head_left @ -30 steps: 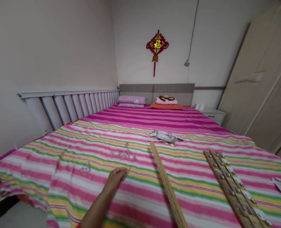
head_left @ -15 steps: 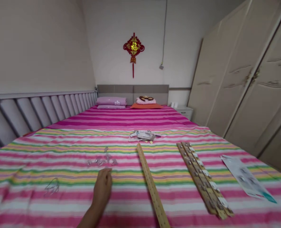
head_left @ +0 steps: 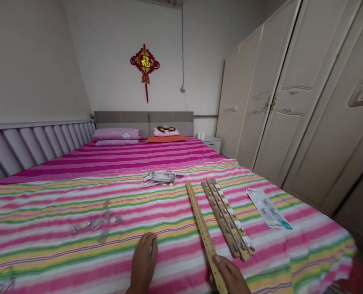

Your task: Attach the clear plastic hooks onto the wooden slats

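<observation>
My left hand (head_left: 144,261) lies on the striped bedspread (head_left: 61,245) with its fingers curled together around something too small to make out. At the bottom edge my right hand (head_left: 232,277) grips the near end of a long wooden strip (head_left: 201,226) with a row of holes, which points away across the bed. Right of that strip lie two more wooden strips (head_left: 226,218) fitted with metal pieces. Several small clear and metal parts (head_left: 97,224) are scattered left of my left hand.
A printed sheet (head_left: 269,203) lies near the bed's right edge. A pile of small plastic bags (head_left: 160,177) sits mid-bed. Pillows (head_left: 116,134) and a headboard are at the far end. Tall wardrobe doors (head_left: 292,102) line the right side, a padded rail (head_left: 31,143) the left.
The view has swung to the right, bringing the wardrobe in. My right hand has come into view on the holed strip. My left hand stays low on the bedspread.
</observation>
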`<state>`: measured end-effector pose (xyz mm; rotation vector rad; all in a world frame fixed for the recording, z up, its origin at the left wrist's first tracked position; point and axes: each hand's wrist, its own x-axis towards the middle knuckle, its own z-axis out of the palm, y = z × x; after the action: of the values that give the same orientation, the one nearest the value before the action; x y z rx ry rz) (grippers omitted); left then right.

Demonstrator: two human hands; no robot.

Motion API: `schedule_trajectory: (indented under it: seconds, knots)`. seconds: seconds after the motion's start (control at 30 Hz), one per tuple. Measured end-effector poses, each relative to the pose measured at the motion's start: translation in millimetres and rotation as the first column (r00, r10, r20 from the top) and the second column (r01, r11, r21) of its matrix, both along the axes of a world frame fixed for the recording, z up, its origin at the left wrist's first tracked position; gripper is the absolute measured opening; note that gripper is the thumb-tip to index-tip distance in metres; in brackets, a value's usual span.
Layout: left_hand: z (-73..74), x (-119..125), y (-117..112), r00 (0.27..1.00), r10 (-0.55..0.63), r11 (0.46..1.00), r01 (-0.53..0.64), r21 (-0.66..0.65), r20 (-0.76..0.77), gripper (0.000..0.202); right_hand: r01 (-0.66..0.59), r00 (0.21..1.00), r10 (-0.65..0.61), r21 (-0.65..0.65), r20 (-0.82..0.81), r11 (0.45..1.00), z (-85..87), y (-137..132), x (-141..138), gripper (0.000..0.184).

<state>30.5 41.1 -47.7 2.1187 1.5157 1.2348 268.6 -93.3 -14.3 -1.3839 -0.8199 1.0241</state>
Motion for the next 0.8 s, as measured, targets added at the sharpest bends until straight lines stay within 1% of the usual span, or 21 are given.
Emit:
schedule_trajectory:
  seconds: [0.07,0.13,0.3,0.37,0.43,0.53,0.6,0.67,0.73,0.8]
  knots:
    - [0.1,-2,0,1.000,-0.003,1.000,0.003,0.015,-0.014,0.020,-0.013,0.999,0.013,-0.009,-0.048,1.000,0.4,6,8,0.051]
    - [0.4,-2,1,1.000,0.005,1.000,-0.005,0.029,-0.029,0.019,0.010,0.995,-0.012,-0.020,-0.099,1.000,-2.4,8,10,0.049]
    - [-2.1,-3,3,0.997,0.012,0.999,-0.008,0.050,-0.075,0.019,0.150,0.964,-0.154,-0.036,-0.215,0.988,-13.8,-2,11,0.046]
    - [-3.0,-4,3,0.996,0.010,0.998,-0.005,0.066,-0.086,0.019,0.193,0.948,-0.204,-0.067,-0.244,0.979,-16.4,-6,15,0.045]
    - [-3.0,-4,4,0.996,0.008,0.996,0.000,0.087,-0.087,0.018,0.188,0.944,-0.205,-0.089,-0.257,0.978,-17.2,-7,20,0.045]
    - [-0.7,-3,2,0.998,0.003,0.996,0.003,0.091,-0.062,0.018,0.147,0.954,-0.152,-0.041,-0.257,0.988,-19.0,-8,19,0.046]
    - [2.3,-2,0,1.000,0.006,0.997,-0.005,0.071,-0.018,0.019,0.146,0.954,-0.141,-0.002,-0.265,0.989,-24.3,-9,7,0.047]
    - [6.9,-1,-3,0.999,0.005,0.999,-0.006,0.038,0.047,0.021,0.127,0.948,-0.117,0.013,-0.295,0.992,-34.0,-12,-12,0.048]
    - [13.5,1,-8,0.992,0.006,1.000,-0.004,-0.022,0.124,0.026,0.051,0.940,-0.042,0.019,-0.340,0.998,-46.3,-14,-36,0.051]
    - [21.6,6,-13,0.976,0.031,0.993,-0.005,-0.121,0.214,0.032,-0.033,0.934,0.047,0.045,-0.354,0.998,-57.3,-14,-60,0.054]
